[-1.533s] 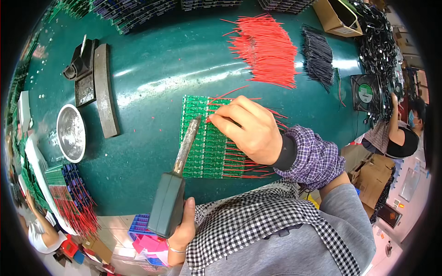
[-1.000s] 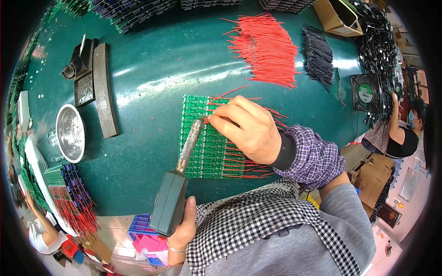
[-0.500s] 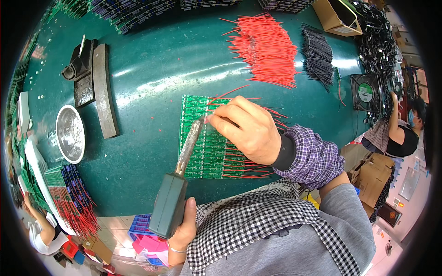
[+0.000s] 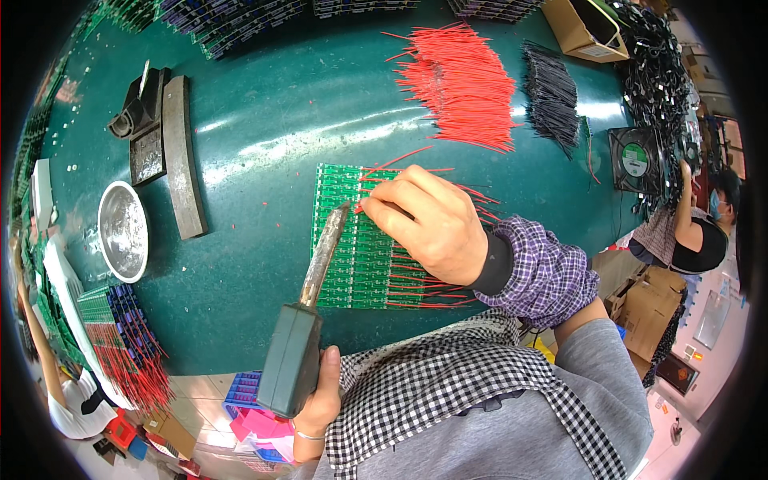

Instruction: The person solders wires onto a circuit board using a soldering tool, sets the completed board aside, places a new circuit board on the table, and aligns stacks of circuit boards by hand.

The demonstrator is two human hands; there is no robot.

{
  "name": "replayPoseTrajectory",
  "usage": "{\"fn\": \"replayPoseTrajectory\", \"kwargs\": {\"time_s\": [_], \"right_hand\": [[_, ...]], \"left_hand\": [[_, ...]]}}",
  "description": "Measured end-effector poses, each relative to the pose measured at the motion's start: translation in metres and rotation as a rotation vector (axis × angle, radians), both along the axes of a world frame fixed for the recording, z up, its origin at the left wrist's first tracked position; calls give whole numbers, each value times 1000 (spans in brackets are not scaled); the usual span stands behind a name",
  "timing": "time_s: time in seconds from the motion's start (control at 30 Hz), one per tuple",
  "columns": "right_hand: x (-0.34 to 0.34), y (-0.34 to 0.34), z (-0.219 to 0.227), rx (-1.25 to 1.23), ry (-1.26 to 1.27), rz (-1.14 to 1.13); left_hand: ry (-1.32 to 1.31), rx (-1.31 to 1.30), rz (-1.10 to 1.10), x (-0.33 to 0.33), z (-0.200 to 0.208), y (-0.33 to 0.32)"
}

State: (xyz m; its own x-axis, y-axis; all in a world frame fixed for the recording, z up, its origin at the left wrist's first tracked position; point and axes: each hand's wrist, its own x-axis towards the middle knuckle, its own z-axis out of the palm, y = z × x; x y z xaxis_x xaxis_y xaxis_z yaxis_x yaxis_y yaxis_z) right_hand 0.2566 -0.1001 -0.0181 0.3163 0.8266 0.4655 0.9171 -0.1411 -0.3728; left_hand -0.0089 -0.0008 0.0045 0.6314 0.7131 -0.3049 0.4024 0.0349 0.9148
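Here, nearest first:
Left hand: the left hand (image 4: 320, 396) is clamped around the dark block handle of a soldering iron (image 4: 308, 308), whose long tip slants up to the green circuit board panel (image 4: 352, 240).
Right hand: the right hand (image 4: 428, 224) rests on the panel with thumb and forefinger pinched together on a thin red wire (image 4: 400, 160), right where the iron's tip meets the board.
Panel: it lies flat on the green worktop (image 4: 264, 120), just in front of the person, with red leads already fanned off its right edge.
Risk, burn: I judge the fingertips sit very close to the hot tip; a small slip could scorch them.
Risk, joint: if the wire shifts while pinched, it could bridge to a neighbouring pad.
Risk, sleeve: the checked cuff (image 4: 544, 272) lies over finished leads and could drag them.
Cartons: brown boxes (image 4: 648, 308) stand low at the right.
Far box: an open cardboard box (image 4: 588, 28) sits at the worktop's far right corner, beyond loose red wires (image 4: 464, 80) and black wires (image 4: 552, 96).
Label: a round green sticker marks the black fan (image 4: 636, 160) at the right.
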Motion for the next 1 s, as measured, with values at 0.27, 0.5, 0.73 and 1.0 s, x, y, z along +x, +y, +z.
{"fn": "replayPoseTrajectory", "kwargs": {"time_s": [0.27,0.5,0.73,1.0], "right_hand": [[-1,0,3,4,-1,-7],[-3,-4,0,69,-5,42],[-4,-4,0,23,6,40],[-5,-5,0,12,8,35]], "left_hand": [[9,31,17,0,3,-1],[14,8,40,0,4,-2],[12,36,7,-6,-5,-2],[23,39,19,-13,-14,-4]]}}
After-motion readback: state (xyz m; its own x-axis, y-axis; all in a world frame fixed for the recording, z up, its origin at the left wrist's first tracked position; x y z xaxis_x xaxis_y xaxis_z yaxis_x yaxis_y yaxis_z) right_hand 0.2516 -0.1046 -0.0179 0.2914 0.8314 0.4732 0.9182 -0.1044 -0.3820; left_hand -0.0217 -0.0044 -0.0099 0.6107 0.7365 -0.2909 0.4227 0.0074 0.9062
